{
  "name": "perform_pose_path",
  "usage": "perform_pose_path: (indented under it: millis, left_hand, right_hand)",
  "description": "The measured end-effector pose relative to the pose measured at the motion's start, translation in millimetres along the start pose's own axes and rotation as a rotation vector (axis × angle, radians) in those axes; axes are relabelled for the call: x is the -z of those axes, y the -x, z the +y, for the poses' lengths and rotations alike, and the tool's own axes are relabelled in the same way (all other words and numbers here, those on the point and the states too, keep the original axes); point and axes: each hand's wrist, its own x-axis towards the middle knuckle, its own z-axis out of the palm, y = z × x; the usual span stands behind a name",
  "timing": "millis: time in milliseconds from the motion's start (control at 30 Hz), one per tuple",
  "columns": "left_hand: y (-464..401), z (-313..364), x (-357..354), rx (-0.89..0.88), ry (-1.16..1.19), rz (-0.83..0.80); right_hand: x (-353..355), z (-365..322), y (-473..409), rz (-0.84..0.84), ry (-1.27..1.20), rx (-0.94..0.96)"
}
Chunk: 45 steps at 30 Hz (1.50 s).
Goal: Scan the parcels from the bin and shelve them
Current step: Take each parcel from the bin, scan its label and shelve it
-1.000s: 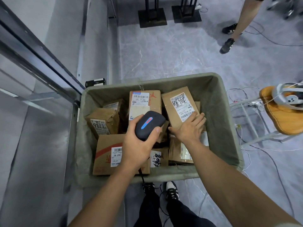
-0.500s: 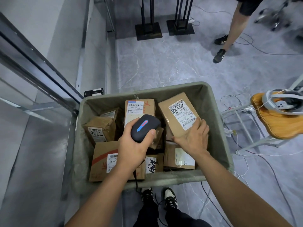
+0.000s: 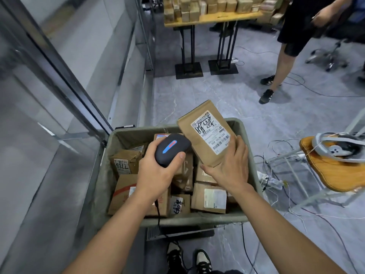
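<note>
Both busy: left hand (image 3: pixel 158 175) grips scanner (image 3: pixel 172 149), right hand (image 3: pixel 230 167) parcel (image 3: pixel 205 133).

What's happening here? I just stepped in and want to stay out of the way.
A person is working through a bin of cardboard parcels. Their left hand grips a black handheld scanner, while their right hand holds a flat brown parcel raised above the bin, label facing up. Other parcels remain in the bin.

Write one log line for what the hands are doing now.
left hand: holds scanner | right hand: holds parcel above bin
</note>
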Motion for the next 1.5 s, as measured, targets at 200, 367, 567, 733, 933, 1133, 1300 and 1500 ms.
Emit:
perform_pose_path:
  millis: [200,367,567,733,933,1133,1300,1500]
  left_hand:
    - [20.5,20.0,18.6,-0.073,-0.12,0.05]
    - [42.1,27.8,39.9,-0.092,-0.186,0.103]
    - [70.3,32.2,79.2,-0.122,-0.266,0.112]
    - [104.7,27.4,124.5,-0.1,-0.419,0.083]
    - [164.7,24.2,172.1,-0.073,-0.515,0.15]
    - [222.9,27.4,213.0,-0.049,-0.675,0.195]
    - [269.4,45.6,235.2,-0.036,-0.775,0.235]
    - [322.8,62.1,231.9,0.068,-0.932,0.317]
  right_hand:
    - [24.3,-11.4,-13.4,-0.04,-0.037,0.203]
    - [29.5,-33.7,-14.8,-0.092,-0.022,0.384]
    - [36.3,-74.7,-6.5,-0.235,0.031,0.678]
    - [42.5,-108.4,3.2,-0.332,0.099,0.892]
    - [50.3,-150.9,38.8,-0.405,0.153,1.068]
    - [58.5,-180.8,84.7,-0.505,0.169,1.29]
    - [66.3,-199.9,115.5,-0.555,0.178,1.446]
    - [58.4,-218.3,130.5,-0.616,0.182,1.582]
